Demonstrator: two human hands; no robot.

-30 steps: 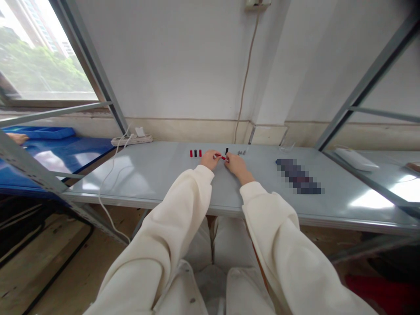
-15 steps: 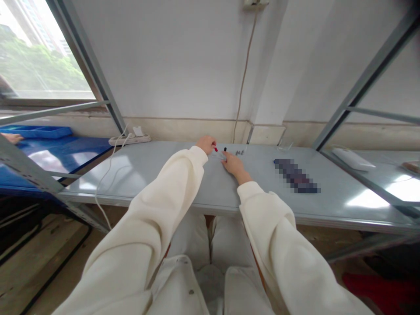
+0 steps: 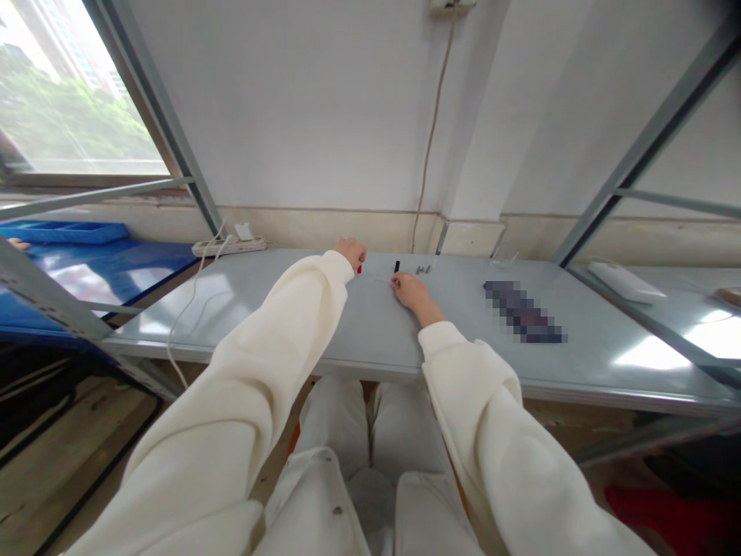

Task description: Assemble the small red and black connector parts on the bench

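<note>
My left hand reaches over the far part of the grey table, fingers closed. A small red piece shows just under its fingertips, and the hand seems to pinch it. My right hand rests on the table to the right with its fingers curled, and what it may hold is hidden. A small black piece stands just beyond its fingertips. A few tiny grey parts lie a little further right. My left sleeve covers the table below the left hand.
A dark blurred object lies on the table to the right. A white power strip with its cable sits at the back left. A blue tray is on the neighbouring blue surface, and a white flat item on the right shelf.
My left hand has carried the red piece away from my right hand, up and to the left. My right hand has stayed nearly still beside the black piece.
</note>
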